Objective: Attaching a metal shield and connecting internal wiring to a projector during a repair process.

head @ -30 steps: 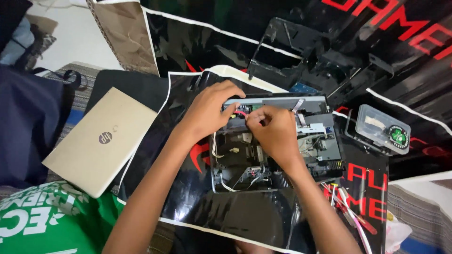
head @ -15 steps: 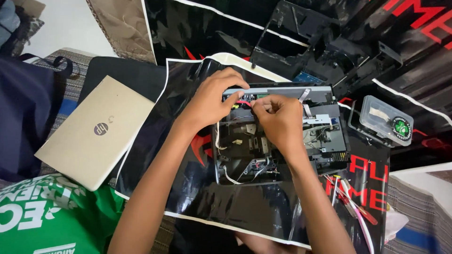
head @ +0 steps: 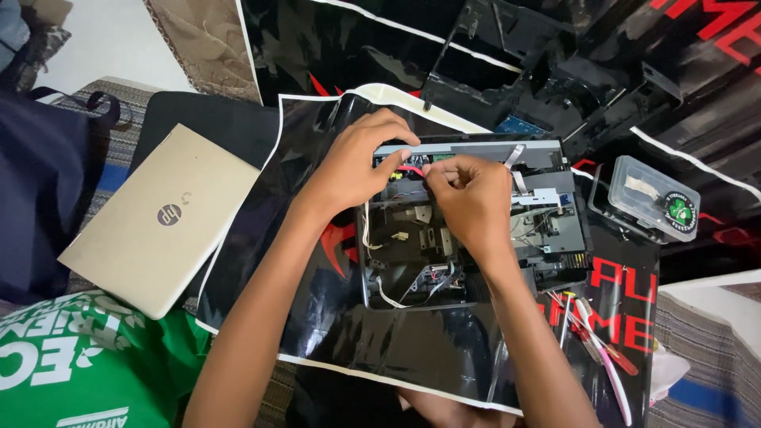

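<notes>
Working at the far edge of an opened black device chassis [head: 468, 238], both hands meet over a red wire [head: 411, 170] by the grey bar [head: 476, 148] that runs left to right along that edge. The left hand [head: 357, 162] curls its fingers over the bar's left end; whether it grips anything I cannot tell. The right hand [head: 472, 202] is pinched shut, fingertips at the wire, seemingly grasping it. The wire lies just beyond both hands, between them, with the right nearer. The chassis sits on a glossy black sheet [head: 396, 341] with red lettering. A closed beige laptop [head: 162, 218] lies to the left, a clear plastic box [head: 646, 198] to the right, screwdrivers [head: 594, 333] near right, a green bag [head: 87, 364] near left.
</notes>
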